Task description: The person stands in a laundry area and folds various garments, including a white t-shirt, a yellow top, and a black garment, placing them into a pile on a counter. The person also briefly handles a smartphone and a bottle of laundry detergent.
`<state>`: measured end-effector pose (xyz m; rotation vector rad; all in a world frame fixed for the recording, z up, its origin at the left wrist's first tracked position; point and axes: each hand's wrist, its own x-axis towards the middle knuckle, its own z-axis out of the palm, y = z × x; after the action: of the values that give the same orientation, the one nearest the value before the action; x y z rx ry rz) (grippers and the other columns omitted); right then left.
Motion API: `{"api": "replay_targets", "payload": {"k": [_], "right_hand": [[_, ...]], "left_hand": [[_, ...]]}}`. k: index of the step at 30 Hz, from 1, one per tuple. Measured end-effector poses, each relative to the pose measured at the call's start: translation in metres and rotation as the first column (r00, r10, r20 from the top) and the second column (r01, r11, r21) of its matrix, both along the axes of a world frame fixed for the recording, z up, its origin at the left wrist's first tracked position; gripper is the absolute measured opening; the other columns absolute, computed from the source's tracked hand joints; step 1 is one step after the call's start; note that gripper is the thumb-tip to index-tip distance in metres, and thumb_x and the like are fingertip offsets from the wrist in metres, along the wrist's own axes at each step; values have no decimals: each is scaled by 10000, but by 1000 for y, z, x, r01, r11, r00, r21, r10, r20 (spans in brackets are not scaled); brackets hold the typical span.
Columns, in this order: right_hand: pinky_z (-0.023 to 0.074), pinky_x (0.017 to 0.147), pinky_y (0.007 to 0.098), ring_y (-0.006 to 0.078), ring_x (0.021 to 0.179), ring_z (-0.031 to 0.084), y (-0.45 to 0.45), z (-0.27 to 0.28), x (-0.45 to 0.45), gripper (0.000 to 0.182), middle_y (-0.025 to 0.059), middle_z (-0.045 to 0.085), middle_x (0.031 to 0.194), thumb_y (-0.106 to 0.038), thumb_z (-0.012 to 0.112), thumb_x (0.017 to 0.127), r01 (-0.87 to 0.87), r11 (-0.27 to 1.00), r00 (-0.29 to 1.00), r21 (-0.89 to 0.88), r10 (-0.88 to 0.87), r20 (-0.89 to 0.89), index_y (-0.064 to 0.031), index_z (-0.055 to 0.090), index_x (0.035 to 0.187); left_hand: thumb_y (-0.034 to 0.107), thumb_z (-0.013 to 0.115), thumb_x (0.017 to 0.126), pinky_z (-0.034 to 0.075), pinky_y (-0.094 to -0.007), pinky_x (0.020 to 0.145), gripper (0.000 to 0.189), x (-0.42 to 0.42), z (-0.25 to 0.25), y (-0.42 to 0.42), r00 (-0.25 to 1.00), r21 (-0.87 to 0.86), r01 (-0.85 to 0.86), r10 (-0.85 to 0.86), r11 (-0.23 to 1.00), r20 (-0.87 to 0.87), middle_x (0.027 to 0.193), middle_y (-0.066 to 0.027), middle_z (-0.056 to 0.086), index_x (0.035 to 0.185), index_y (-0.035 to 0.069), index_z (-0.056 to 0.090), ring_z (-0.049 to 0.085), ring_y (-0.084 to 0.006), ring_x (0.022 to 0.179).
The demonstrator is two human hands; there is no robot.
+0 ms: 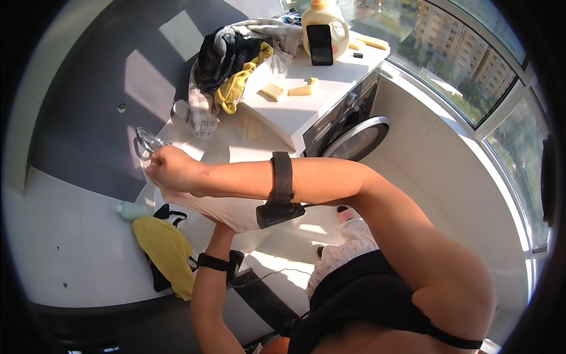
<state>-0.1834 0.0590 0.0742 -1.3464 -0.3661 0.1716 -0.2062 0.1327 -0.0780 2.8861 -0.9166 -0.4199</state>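
My right hand (170, 170) is closed in a fist on a thin pale pink cloth (230, 211), which stretches down towards my left wrist. The left forearm rises from the bottom, and my left hand is hidden behind or inside that cloth; its fingers cannot be seen. Just beyond the right fist is a clear, shiny object (149, 140), perhaps a faucet or basin fitting. Both forearms wear black straps with small black devices. Below and left of the cloth, a yellow garment (163, 248) hangs over a pale edge, beside a black strappy item (170, 214).
A white counter (305, 106) holds piled clothes (239, 57), a detergent jug (325, 26), a black phone (320, 44) and yellow blocks (274, 91). Beneath it, a washing machine's round door (358, 139) stands open. A pale green bottle (131, 210) lies at left. Windows line the right.
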Motion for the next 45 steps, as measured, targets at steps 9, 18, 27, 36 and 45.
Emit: {"api": "replay_targets", "payload": {"k": [9, 18, 27, 36, 45], "right_hand": [[497, 699, 322, 203, 729, 601, -88, -67, 48, 191, 112, 602, 818, -129, 644, 855, 92, 960, 959, -263, -14, 284, 5, 536, 939], [470, 797, 408, 310, 889, 586, -126, -127, -41, 447, 138, 539, 1066, -295, 716, 770, 104, 864, 863, -493, 168, 476, -27, 497, 1053], [395, 661, 256, 80, 706, 441, -85, -105, -32, 183, -3, 486, 723, -160, 514, 948, -398, 894, 917, 204, 389, 84, -16, 526, 835], [412, 741, 279, 126, 776, 465, -36, -71, -56, 147, 35, 532, 820, -135, 528, 920, -596, 779, 803, 196, 578, 145, 8, 530, 885], [466, 802, 273, 125, 876, 579, -145, -159, -4, 143, 53, 620, 909, 7, 552, 853, 153, 979, 988, -136, -155, -3, 9, 586, 992]], "left_hand": [[226, 619, 779, 464, -318, 811, 340, 6, 38, 4, 992, -430, 71, -18, 900, 126, 1048, -78, 587, 1066, 53, 564, 566, -210, 947], [216, 613, 783, 477, -318, 796, 322, 2, 8, -19, 961, -149, -217, 237, 965, 141, 1031, -78, 597, 1055, 48, 571, 579, -208, 925], [205, 602, 794, 480, -320, 798, 317, 6, 16, -10, 955, -209, -296, 283, 932, -90, 1038, -82, 596, 1063, 40, 565, 582, -209, 926], [193, 592, 805, 483, -322, 800, 312, -9, 42, -14, 901, -589, -423, 251, 689, -353, 1045, -87, 595, 1071, 33, 559, 585, -210, 927], [181, 581, 817, 487, -324, 802, 307, -30, 63, 29, 792, -810, -573, 342, 129, -506, 1052, -91, 594, 1079, 25, 553, 588, -212, 928]]}}
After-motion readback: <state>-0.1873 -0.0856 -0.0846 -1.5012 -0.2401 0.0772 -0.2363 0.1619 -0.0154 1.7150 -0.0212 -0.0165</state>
